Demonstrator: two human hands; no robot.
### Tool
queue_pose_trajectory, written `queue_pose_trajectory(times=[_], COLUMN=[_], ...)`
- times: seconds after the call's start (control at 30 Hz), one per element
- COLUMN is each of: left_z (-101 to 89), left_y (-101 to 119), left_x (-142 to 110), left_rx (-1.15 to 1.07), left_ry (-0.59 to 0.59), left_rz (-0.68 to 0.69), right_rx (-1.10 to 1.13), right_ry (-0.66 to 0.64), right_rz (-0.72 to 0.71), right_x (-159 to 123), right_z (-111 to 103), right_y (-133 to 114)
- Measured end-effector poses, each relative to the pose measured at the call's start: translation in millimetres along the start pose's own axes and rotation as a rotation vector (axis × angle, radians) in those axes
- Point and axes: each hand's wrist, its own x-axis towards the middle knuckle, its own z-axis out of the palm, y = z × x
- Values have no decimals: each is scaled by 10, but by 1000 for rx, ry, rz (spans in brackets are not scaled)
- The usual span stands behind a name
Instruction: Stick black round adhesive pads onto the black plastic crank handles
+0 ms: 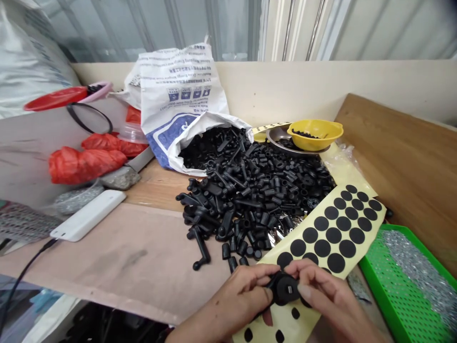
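- Head view: the left hand (243, 295) and right hand (330, 300) are both closed on a black moulded part (285, 288), pinching it from either side with the fingertips. Most of the part is hidden, so I can't tell if anything is stuck to it.
- The sheet of round black pads (332, 233) is lying under and just ahead of the hands. A wrist dragging across it could be lifting or creasing the pads, and a pad going on crooked would be easy to miss from this angle.
- A loose pile of black parts (253, 190) is spreading from a woven sack (178, 90) ahead of the left hand. Its near edge is close to the fingers, so a knuckle bump could be sending pieces rolling.
- A green perforated tray (369, 250) of small silvery bits is sitting just right of the right hand. A wide elbow swing could be knocking it and spilling them.
- Farther ahead of the right hand, a yellow bowl (321, 131) is resting on a steel dish (276, 138) by the pile, and it's looking a bit tippy to me.
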Motion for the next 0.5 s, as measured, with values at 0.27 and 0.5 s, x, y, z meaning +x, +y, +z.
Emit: queue_pose_trajectory(times=[0.27, 0.5], left_z=[-1, -5], left_y=[-107, -98], left_x=[-5, 2], left_rx=[14, 16], left_ry=[-4, 2], left_rz=[27, 11], right_rx=[20, 28], right_ry=[30, 11], right_rz=[-18, -8], right_x=[13, 16], right_z=[20, 9], right_y=[19, 39])
